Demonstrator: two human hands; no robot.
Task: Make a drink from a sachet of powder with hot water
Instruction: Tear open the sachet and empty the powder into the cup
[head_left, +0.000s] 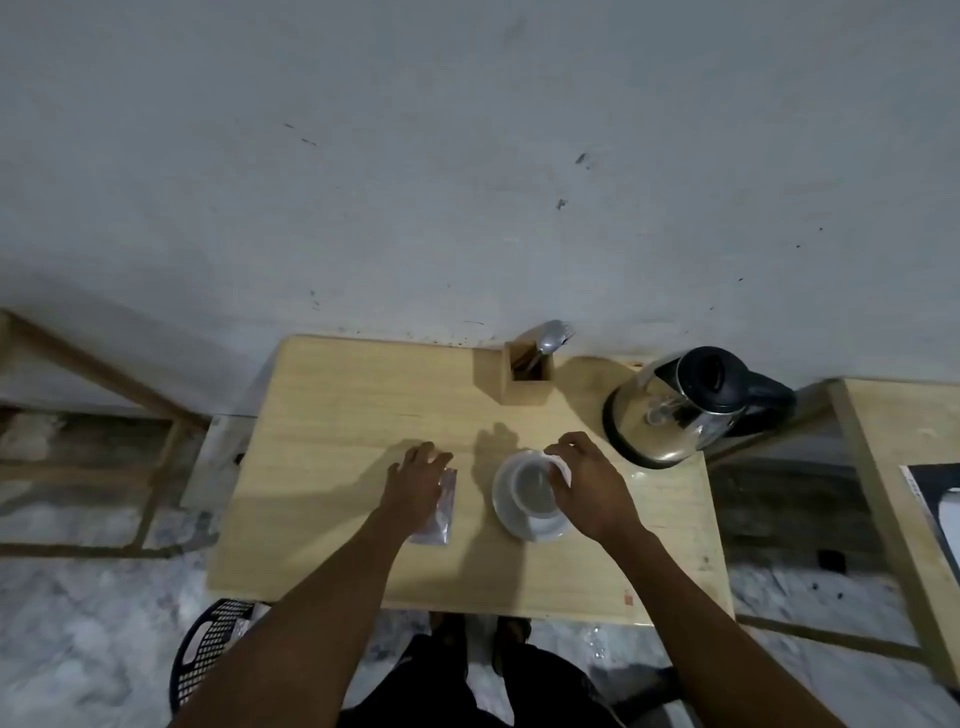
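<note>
A white cup (530, 486) stands on a white saucer (511, 522) in the middle of the wooden table (337, 415). My right hand (587, 483) grips the cup's right rim and handle side. Left of the saucer a small clear sachet (439, 512) lies flat on the table. My left hand (418, 480) rests on it with fingers spread, covering its left part. A steel electric kettle (670, 410) with a black lid and handle stands at the table's right rear. At the back a wooden holder (527, 376) contains a spoon (550, 335) and a fork.
A grey wall rises right behind the table. A dark perforated basket (208, 649) sits on the floor at the front left. Another wooden table (904, 467) stands to the right, and a wooden frame (93, 389) to the left.
</note>
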